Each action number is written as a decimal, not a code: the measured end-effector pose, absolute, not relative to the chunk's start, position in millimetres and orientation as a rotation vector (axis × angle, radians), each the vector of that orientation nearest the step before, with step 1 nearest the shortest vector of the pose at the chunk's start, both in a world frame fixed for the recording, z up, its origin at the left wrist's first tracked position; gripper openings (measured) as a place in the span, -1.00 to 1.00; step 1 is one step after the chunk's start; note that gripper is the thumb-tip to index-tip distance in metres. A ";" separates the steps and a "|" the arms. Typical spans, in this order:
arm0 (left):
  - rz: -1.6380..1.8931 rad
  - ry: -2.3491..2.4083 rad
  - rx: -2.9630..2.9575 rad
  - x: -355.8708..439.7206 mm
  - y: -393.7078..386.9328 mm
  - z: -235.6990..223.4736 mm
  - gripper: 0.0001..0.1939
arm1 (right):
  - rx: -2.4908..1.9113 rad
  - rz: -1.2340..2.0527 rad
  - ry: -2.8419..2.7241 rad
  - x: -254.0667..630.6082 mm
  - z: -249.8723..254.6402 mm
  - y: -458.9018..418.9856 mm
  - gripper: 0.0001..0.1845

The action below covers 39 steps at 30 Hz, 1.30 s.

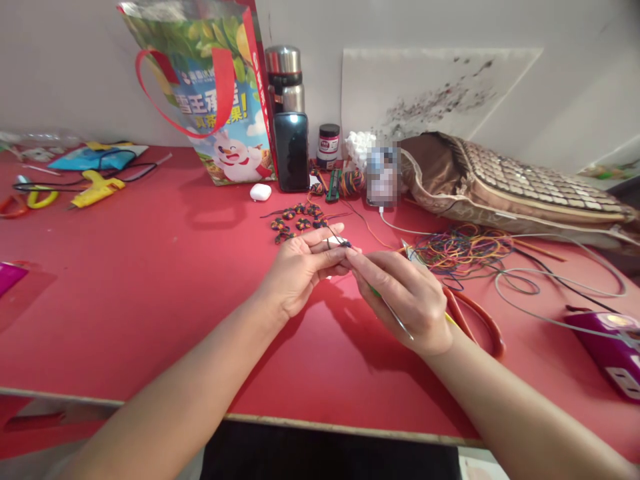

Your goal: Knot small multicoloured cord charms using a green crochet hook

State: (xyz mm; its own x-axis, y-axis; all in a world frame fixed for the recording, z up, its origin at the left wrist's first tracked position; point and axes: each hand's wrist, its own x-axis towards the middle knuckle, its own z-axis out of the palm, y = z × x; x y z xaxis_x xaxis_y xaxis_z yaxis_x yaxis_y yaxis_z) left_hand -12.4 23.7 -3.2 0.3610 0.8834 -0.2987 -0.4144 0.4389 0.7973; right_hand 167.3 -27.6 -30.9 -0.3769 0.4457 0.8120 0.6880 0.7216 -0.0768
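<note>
Frame centre: left hand [303,263] pinched small dark threadwork [346,245] | right hand [407,293] pinched its edge, held slim shiny metal rod [400,323] | just above: bumpy dark-and-orange knotted cord [289,214] lay curled

On the carrier bag [239,150] by the table's [150,300] far edge, we read "雪王承" and, lower, "果!"; the red handle [223,80] covers neighbouring characters. The jar's [329,147] label is too small for us.

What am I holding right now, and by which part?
Your left hand pinches dark cordwork at its bunched part; your right hand holds a slim metal-ended tool, bare end jutting out, gripped part mostly hidden.
</note>
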 end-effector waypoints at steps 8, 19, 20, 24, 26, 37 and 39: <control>0.883 0.776 0.853 -16.7 25.8 -6.3 -0.27 | -0.816 0.006 -1.902 169.0 -28.5 -27.4 -0.48; 0.897 0.806 0.754 -16.1 27.6 -3.2 -0.48 | -0.909 -0.471 -2.021 166.0 -39.5 -26.9 -0.37; 0.924 0.819 0.778 -15.1 26.4 -3.1 -0.44 | -0.920 -0.480 -2.025 165.2 -40.7 -27.1 -0.36; 0.992 0.866 0.951 -12.1 23.0 -3.2 -0.18 | -0.946 -0.471 -2.050 162.0 -39.1 -28.6 -0.39; 0.980 0.874 1.021 -11.7 22.8 -3.5 -0.11 | -0.946 -0.383 -2.015 160.2 -35.9 -29.6 -0.47; 0.917 0.972 1.110 -13.5 24.0 0.3 -0.19 | -0.910 0.042 -1.854 169.7 -19.5 -28.2 -0.74; 0.914 0.981 1.118 -13.1 23.7 0.7 -0.20 | -0.909 0.052 -1.848 170.8 -19.5 -27.3 -0.77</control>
